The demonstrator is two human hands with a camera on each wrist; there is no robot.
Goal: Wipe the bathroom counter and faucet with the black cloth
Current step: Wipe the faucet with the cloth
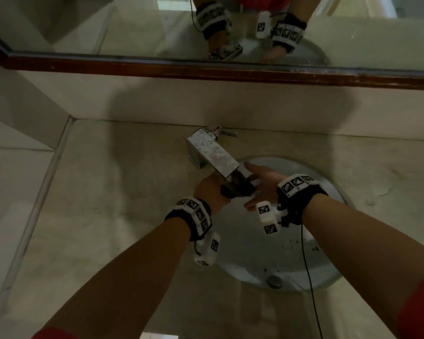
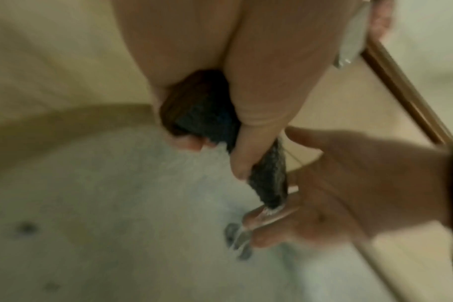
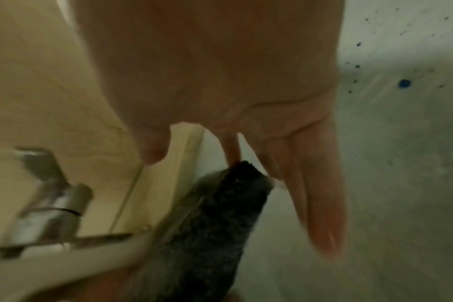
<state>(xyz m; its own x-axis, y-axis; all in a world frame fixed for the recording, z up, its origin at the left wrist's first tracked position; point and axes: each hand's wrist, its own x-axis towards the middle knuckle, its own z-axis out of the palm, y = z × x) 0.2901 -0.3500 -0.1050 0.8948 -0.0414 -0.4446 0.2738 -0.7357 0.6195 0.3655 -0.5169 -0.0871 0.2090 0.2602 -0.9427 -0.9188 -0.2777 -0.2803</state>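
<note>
A square chrome faucet stands at the back of the beige counter, its spout reaching over the basin. My left hand grips the bunched black cloth just under the spout tip. In the left wrist view the cloth fills the fist and a tail hangs down from it. My right hand is open beside the cloth, fingers straight. Its fingertips touch the tail's lower end and look wet. In the right wrist view the cloth sits next to the faucet.
A round white basin lies below both hands, with dark specks and a drain at its near side. A black cable hangs from my right wrist across the basin. A wood-framed mirror runs along the wall behind the faucet.
</note>
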